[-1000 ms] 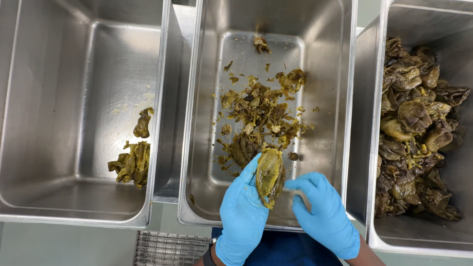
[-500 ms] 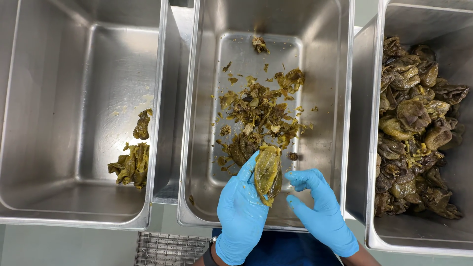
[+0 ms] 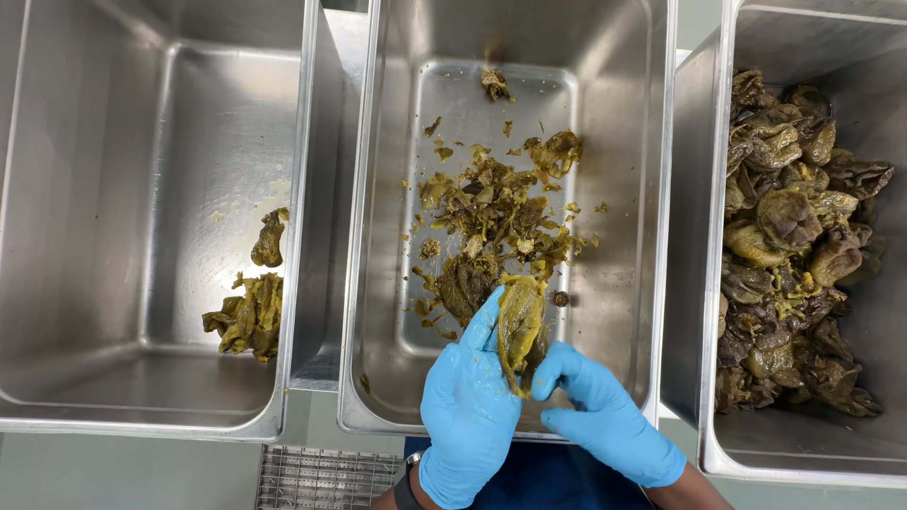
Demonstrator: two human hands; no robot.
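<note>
Both of my hands wear blue gloves and meet over the near end of the middle steel pan [image 3: 652, 236]. My left hand [image 3: 468, 406] cups a limp olive-green roasted pepper [image 3: 520, 326] from the left side. My right hand [image 3: 600, 416] pinches the same pepper's lower end with thumb and fingertips. Under and beyond the pepper lies a scatter of dark green skins and scraps [image 3: 491, 212] on the pan's floor.
The left steel pan [image 3: 113, 208] holds a few cleaned green pepper pieces [image 3: 250, 307] near its right wall. The right steel pan [image 3: 718, 444] is heaped with several dark whole roasted peppers [image 3: 794, 236]. A metal grate [image 3: 326, 477] shows at the bottom edge.
My hands have closed in a little on the pepper, with the right fingers shifting toward its lower end. The pepper stays in the same spot over the middle pan.
</note>
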